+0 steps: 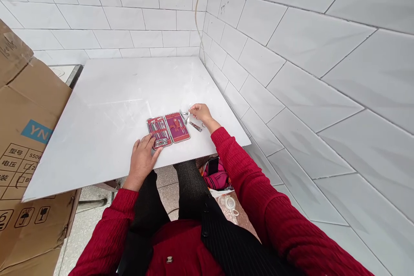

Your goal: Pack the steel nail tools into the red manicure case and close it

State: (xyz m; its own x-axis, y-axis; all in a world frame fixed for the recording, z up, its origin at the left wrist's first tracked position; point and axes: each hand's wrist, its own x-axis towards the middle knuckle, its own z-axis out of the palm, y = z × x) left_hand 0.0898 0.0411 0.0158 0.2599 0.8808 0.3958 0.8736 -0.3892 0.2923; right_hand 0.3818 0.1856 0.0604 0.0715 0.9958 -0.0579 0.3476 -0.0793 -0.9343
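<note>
An open manicure case (177,139) with a red and purple lining lies on the white table. Its left half holds several slim metal tools, and small nail clippers (161,142) sit at its lower edge. My left hand (142,157) grips the lower left corner of the case, thumb along the near edge. To the right of the case, my right hand (201,113) pinches a small silver metal tool (189,113) just above the table; the fingers partly hide it. Cuticle nippers (184,115) appear beside it. A nail clipper (195,127) lies below my right hand.
White tiled walls (284,82) border the table (106,125) at the back and right. A large cardboard box (35,95) stands against its left side. Below the near edge are my legs, a pink bag (217,180) with a phone, and a clear plastic lid (229,202).
</note>
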